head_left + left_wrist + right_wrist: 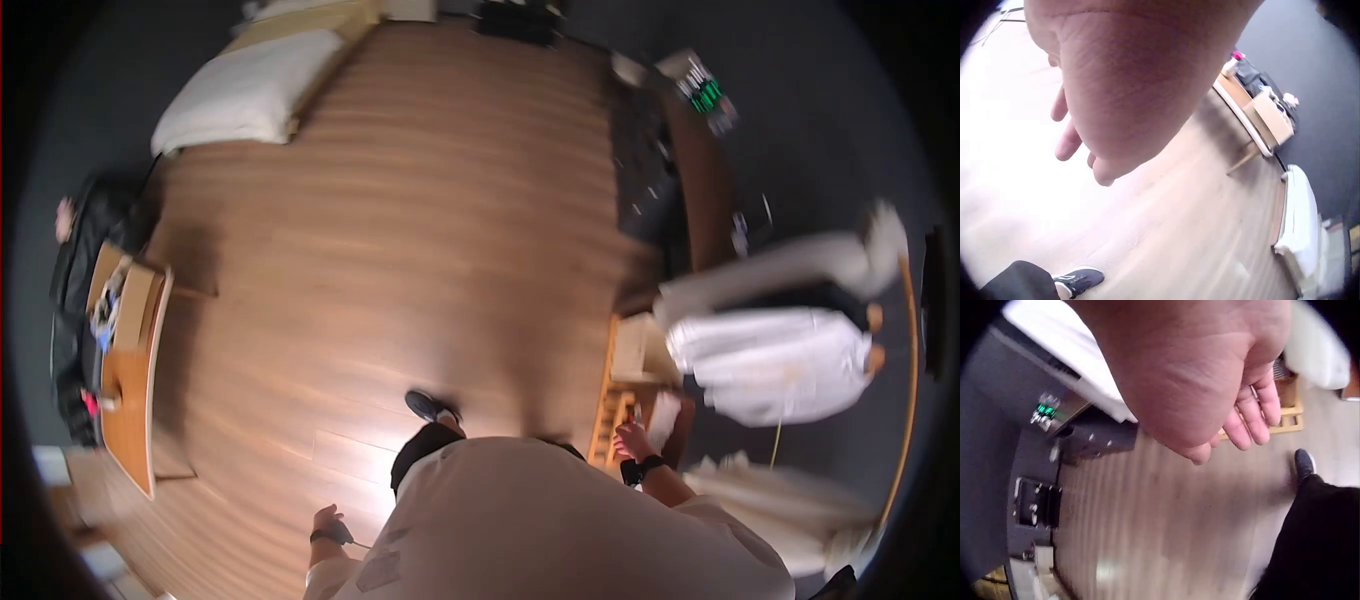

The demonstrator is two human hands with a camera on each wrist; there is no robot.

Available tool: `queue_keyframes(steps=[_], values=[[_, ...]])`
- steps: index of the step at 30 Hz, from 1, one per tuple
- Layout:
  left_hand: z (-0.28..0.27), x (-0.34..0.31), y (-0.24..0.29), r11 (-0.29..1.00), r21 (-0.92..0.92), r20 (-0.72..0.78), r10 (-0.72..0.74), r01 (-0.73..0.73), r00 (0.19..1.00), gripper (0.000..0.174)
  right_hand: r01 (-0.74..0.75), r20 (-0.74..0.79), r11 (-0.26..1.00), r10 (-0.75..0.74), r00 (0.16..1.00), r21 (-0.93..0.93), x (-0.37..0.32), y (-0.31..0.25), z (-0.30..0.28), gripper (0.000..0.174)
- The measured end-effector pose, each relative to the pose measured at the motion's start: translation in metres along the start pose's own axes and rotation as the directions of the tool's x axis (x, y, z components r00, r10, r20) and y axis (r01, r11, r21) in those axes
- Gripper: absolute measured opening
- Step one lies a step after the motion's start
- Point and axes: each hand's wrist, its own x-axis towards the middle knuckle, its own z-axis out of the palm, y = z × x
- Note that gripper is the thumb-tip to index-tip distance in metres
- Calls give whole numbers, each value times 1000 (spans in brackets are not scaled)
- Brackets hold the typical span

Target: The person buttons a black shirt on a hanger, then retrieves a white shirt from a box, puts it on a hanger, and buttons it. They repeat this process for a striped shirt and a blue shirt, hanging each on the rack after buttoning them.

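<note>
In the head view the left hand hangs low at the person's left side over the wooden floor, holding nothing. The left wrist view shows the same hand from the palm side, its fingers loose. The right hand is beside a wooden rack at the right in the head view; contact cannot be told. In the right wrist view the right hand has relaxed, slightly bent fingers with nothing seen in them, and part of the wooden rack shows behind them.
Clothes, among them a white shirt, hang on a rail at the right. A table with a cardboard box stands at the left. A bed is at the far left, a dark cabinet at the far right.
</note>
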Motion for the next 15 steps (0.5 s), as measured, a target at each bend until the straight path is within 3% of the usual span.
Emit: queue_keyframes(steps=[2,4,5,8,10,11,12,13,14,15], values=[[-4,9,-14,991,-124,-39,-53,48,998,48,153,-118,901,-218,969,-406,-15,-97,97,14],[-12,29,-34,982,-185,-20,-39,35,999,47,215,315,921,-108,943,-325,27,-168,150,15],[-8,39,-46,964,-261,-30,-66,56,997,46,352,289,789,-230,929,-504,25,-196,183,19],[10,31,-72,888,-459,-27,-8,-6,1000,45,441,277,626,-347,896,-643,-26,-279,327,13],[28,15,-85,939,-342,-20,39,-44,999,50,484,391,521,-284,875,-703,-3,-308,375,17],[39,11,-94,969,-210,-79,118,-133,990,45,500,449,471,-225,865,-727,14,-322,396,19],[44,48,-127,938,60,-38,345,-342,938,45,519,501,419,-162,850,-745,31,-333,423,20],[54,22,-115,927,-373,-35,-68,50,997,49,505,494,356,-128,860,-786,41,-340,449,22],[69,27,-142,964,76,-121,263,-255,957,52,489,482,290,-101,870,-823,49,-348,474,23],[78,21,-146,971,-135,-125,179,-196,976,50,487,490,234,-52,870,-841,57,-356,500,23]])
